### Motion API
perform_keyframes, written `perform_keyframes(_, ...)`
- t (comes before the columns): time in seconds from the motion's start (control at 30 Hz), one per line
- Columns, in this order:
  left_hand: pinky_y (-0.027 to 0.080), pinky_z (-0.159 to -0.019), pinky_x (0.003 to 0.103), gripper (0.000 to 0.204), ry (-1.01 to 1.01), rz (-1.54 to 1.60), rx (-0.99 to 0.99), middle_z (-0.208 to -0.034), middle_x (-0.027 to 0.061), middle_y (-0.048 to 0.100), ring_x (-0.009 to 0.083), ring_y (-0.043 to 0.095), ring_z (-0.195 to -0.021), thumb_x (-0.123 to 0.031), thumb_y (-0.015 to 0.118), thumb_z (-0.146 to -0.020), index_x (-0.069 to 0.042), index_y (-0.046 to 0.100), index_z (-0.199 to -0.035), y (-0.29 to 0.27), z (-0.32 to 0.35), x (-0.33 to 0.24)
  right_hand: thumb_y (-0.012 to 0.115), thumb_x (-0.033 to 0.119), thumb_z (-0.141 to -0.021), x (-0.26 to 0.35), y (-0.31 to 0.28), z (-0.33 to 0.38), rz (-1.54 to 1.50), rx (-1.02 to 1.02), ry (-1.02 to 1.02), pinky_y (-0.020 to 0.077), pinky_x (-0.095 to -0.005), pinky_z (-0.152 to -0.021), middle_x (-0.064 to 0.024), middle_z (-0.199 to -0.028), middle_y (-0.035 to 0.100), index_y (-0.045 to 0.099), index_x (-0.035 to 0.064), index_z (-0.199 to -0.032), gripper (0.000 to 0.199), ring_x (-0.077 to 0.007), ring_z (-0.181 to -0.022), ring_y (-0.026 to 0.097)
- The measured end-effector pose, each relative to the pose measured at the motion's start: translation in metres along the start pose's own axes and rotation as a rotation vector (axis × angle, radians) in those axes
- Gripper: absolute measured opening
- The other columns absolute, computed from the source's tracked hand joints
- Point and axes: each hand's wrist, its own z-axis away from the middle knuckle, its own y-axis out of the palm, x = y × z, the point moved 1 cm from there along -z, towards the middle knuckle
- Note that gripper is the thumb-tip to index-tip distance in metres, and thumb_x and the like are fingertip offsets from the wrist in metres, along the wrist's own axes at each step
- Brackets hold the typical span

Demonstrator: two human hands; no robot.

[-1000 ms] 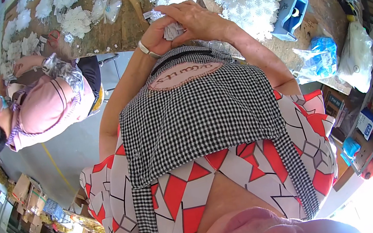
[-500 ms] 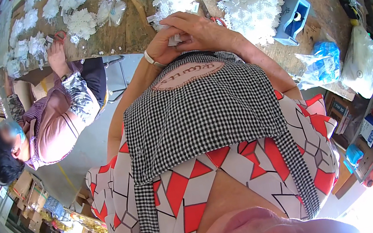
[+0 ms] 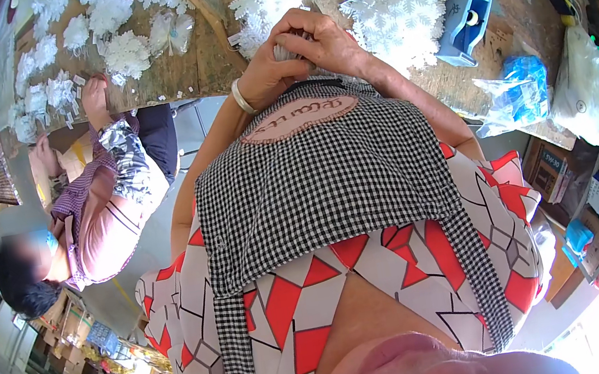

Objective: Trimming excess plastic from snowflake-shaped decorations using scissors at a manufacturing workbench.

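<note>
At the table edge, my left hand and my right hand come together in front of the apron. Between them sits a small whitish bundle, mostly covered by my fingers; its exact kind does not show. The fingers of both hands are curled around it. Just beyond, white snowflake cutouts lie heaped on the wooden table. To the right of my right hand spreads a larger pile of white snowflakes.
A blue tape dispenser stands right of the large pile, with a blue plastic-wrapped pack and a white bag nearer. On the left a co-worker sits by more snowflake bundles. A wooden strip lies across the table.
My right hand has shifted from lying over the left to gripping with bent fingers, so the whitish bundle shows more. The co-worker leans lower, and the red-handled tool there is out of sight.
</note>
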Motion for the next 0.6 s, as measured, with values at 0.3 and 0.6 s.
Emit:
perform_keyframes(0.3,0.040,-0.066,0.027,0.021,-0.192,0.312,0.173,-0.084,0.0024,0.052,0.0125,0.048,-0.071,0.000,0.053,-0.074,-0.005,0.053,-0.094,-0.020,0.000,0.009,0.048,0.014,-0.087,0.005,0.004,0.008,-0.094,0.087,0.042,0.0473,-0.0233,-0.069,-0.0069,-0.083,0.059,0.051,0.0044,-0.105,0.020,-0.0122,-0.078,0.057)
perform_keyframes(0.6,0.040,-0.061,0.023,0.023,-0.164,0.344,0.144,-0.081,-0.0007,0.050,0.0082,0.047,-0.069,-0.010,0.055,-0.082,-0.010,0.046,-0.103,-0.011,0.003,0.007,0.030,0.032,-0.094,0.011,0.000,0.012,-0.452,0.163,0.195,0.0428,-0.0218,-0.077,-0.0055,-0.095,0.056,0.049,0.0062,-0.112,0.037,-0.0111,-0.088,0.052)
